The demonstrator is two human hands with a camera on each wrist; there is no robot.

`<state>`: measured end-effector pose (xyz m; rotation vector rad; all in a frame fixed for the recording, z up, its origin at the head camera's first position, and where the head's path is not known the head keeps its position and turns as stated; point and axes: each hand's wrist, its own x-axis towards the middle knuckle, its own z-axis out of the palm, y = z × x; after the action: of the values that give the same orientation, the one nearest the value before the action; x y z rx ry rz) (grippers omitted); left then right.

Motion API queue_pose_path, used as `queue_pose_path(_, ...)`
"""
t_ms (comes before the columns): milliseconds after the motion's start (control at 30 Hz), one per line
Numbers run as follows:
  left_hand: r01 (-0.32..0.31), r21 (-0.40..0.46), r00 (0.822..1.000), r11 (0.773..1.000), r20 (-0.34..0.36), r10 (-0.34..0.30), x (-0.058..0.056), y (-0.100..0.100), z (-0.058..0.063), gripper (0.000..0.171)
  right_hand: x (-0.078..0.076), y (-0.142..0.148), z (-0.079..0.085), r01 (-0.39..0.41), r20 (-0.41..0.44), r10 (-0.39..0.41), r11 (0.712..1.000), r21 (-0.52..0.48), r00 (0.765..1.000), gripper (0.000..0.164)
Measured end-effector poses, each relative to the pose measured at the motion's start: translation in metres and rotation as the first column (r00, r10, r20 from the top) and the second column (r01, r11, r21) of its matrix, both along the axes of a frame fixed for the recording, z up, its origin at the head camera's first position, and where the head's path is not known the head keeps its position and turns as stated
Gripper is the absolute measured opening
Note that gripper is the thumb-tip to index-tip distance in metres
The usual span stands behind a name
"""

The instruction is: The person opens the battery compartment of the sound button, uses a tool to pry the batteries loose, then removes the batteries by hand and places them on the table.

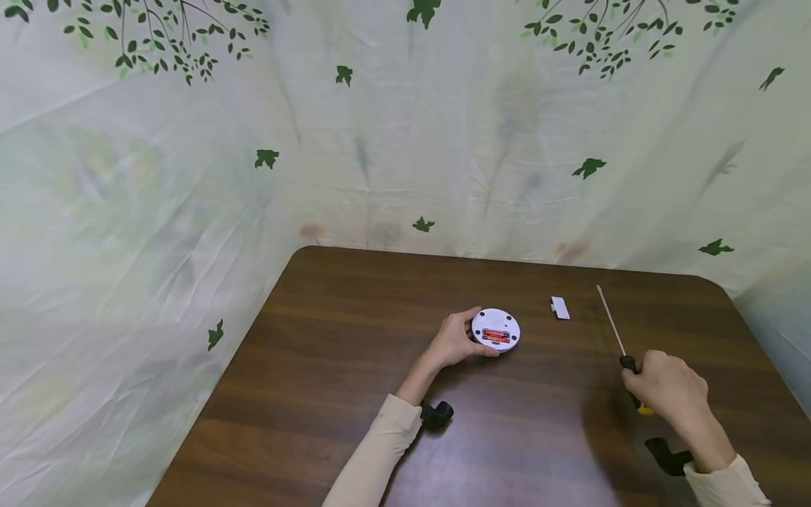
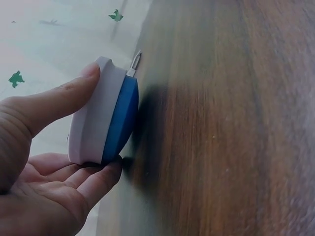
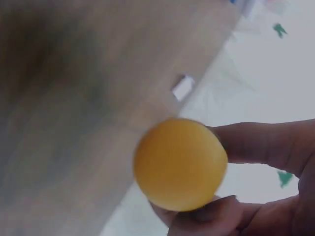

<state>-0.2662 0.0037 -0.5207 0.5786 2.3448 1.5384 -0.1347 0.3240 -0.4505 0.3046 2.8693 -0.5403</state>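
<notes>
Over woodgrain tbl (image 1: 526, 415) — rnd gadget (image 1: 496, 324)

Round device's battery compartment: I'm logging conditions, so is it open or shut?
Open: red batteries show uncovered in the round device; a white piece lies apart.

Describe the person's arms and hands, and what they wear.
The left hand and right hand are ungloved. The left sleeve and right sleeve are plain pale beige. A black, rounded camera sits at the left wrist, another black one at the right. No cables show.
</notes>
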Motion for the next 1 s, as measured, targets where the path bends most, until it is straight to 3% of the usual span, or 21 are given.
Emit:
queue_pose_path(167,0.006,0.016,1.000,1.000,-0.021,-0.006,0.000,0.000,-0.001,0.094,0.000,0.006,0.018,-0.040,-0.132,0.038,0.999,-0.012,0.991,0.026)
queue_pose_path(467,-0.005,-0.020,0.999,1.000,-0.043,0.004,0.000,0.002,-0.001,0.100,0.002,0.002,0.035,-0.130,-0.352,0.098,0.989,-0.070,0.931,0.026)
queue_pose_path(767,0.000,0.001,0.999,1.000,-0.034,0.000,-0.001,0.002,-0.005,0.096,-0.001,-0.004,0.043,-0.151,-0.436,0.068,0.976,-0.158,0.898,0.024)
queue_pose_path(1000,0.006,0.013,1.000,1.000,-0.021,-0.006,-0.002,0.001,-0.004,0.096,-0.004,-0.001,0.048,-0.171,-0.371,0.098,0.970,-0.170,0.924,0.029)
